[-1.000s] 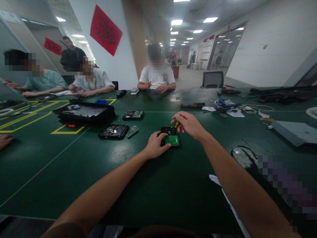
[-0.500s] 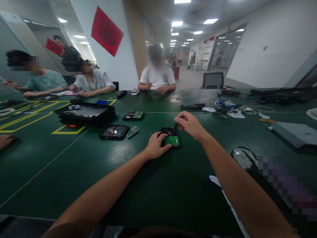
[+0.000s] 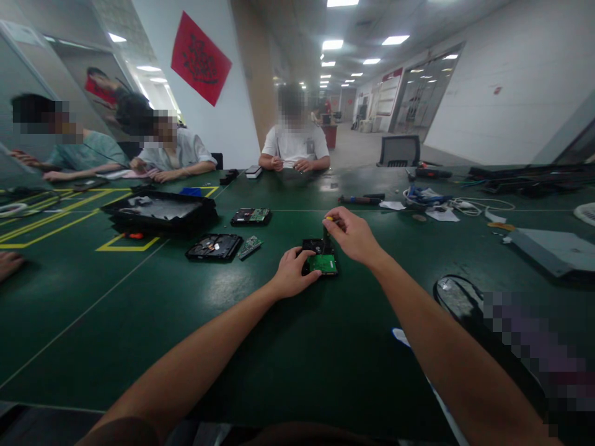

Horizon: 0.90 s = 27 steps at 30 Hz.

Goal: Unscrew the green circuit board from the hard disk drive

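Note:
A hard drive (image 3: pixel 329 265) lies on the green table with its green circuit board facing up. My left hand (image 3: pixel 294 272) grips its left side, the thumb along the near edge and the fingers at the far left. In my right hand (image 3: pixel 349 230) is a screwdriver (image 3: pixel 326 235) with a dark handle and a yellow end cap, held upright over the drive. Its tip points down at the board's far edge; whether it sits in a screw is too small to tell. Left of my hands are a loose circuit board (image 3: pixel 251 246) and an opened hard drive (image 3: pixel 214 247).
Another hard drive (image 3: pixel 251 216) lies farther back, beside a stack of black trays (image 3: pixel 160 212). A grey metal box (image 3: pixel 553 253), cables (image 3: pixel 430 197) and a dark-handled tool (image 3: pixel 360 200) lie to the right. A person (image 3: pixel 295 145) sits opposite; others sit at the left.
My right hand has shifted slightly left and turned, so the screwdriver now stands more upright and its yellow cap shows. My left hand and the hard drive have stayed in place.

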### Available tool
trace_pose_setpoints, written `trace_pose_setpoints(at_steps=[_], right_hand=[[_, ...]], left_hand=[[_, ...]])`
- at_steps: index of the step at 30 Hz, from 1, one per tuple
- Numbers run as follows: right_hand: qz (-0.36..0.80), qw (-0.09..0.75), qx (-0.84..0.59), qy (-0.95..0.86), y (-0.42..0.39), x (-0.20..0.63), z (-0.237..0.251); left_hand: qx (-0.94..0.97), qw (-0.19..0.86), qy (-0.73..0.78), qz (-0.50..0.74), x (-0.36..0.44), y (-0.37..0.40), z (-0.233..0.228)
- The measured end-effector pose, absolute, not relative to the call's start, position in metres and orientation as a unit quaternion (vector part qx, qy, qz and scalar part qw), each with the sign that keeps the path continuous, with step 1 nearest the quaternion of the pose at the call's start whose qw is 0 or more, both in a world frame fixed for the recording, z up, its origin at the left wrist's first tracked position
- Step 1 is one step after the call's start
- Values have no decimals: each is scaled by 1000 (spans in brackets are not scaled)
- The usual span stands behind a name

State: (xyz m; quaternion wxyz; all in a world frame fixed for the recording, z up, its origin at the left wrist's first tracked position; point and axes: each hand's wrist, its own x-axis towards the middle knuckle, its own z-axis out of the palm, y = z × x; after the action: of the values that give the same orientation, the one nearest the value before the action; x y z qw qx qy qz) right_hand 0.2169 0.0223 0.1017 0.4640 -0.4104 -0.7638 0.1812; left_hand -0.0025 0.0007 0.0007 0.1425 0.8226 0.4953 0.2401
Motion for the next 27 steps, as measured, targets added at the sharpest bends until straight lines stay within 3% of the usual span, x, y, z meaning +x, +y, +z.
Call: trace_pose_setpoints(at_steps=[3,27], right_hand=[[83,465,-413,-779,23,216,98],[20,467,-385,-796,20,213,96]], left_hand=[[821,144,498,240,-2,0,2],[820,145,495,248,-1,1,0]])
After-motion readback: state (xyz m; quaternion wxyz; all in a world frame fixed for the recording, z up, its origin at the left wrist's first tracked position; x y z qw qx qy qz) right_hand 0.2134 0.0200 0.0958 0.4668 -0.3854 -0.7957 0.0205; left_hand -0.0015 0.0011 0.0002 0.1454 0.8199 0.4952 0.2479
